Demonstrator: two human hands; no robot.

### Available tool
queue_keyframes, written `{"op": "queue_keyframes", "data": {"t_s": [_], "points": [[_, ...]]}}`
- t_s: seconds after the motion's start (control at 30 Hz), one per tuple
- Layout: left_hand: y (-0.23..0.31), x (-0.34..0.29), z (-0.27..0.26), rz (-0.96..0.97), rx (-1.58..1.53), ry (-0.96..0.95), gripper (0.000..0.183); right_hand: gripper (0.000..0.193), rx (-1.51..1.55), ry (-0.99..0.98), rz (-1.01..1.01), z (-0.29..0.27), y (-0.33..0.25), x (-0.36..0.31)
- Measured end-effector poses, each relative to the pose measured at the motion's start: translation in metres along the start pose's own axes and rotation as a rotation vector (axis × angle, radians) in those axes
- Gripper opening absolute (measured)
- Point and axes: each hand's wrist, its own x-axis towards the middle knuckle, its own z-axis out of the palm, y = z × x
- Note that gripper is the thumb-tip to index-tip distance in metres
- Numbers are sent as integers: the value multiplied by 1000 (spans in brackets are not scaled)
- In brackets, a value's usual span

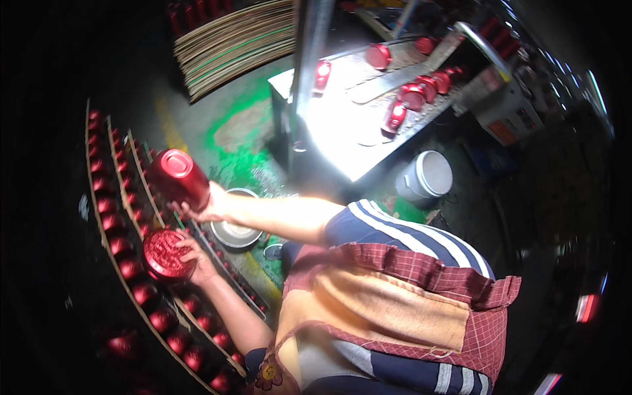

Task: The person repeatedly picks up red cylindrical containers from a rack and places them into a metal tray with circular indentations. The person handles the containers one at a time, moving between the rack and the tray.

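Observation:
My right hand (209, 203), the upper one, is wrapped round a glossy red metal cylinder (187, 184). It is tilted, and its round end with a ringed recess faces up. Just below, my left hand (196, 259) has its fingers over a second red metal cylinder (164, 253), whose round end shows a raised pattern; its lower part is hidden. Both cylinders are above long rows of similar red pieces (128, 268), separated by thin upright strips (118, 263). The two held pieces are close together, though I cannot tell whether they touch.
Behind my right arm stands a brightly lit table (342, 155) with several red cylinders (413, 97) on it. A metal post (308, 66) rises at its left edge. A pale bucket (431, 176), a metal basin (230, 236) and stacked flat sheets (237, 43) are nearby. Green stains mark the floor.

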Motion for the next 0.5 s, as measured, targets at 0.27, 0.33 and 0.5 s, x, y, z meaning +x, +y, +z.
{"op": "queue_keyframes", "data": {"t_s": [0.27, 0.33, 0.5], "points": [[42, 37, -43, 42, -58, -20, 76, 64, -216, -316, -66, -2, -21, -57], [22, 38, -47, 23, 26, -24, 74, 65, -279, -340, -138, 8, -35, -106], [-65, 8, -72, -32, 400, -7, 75, 51, -446, -279, -298, -4, -79, -282]]}}
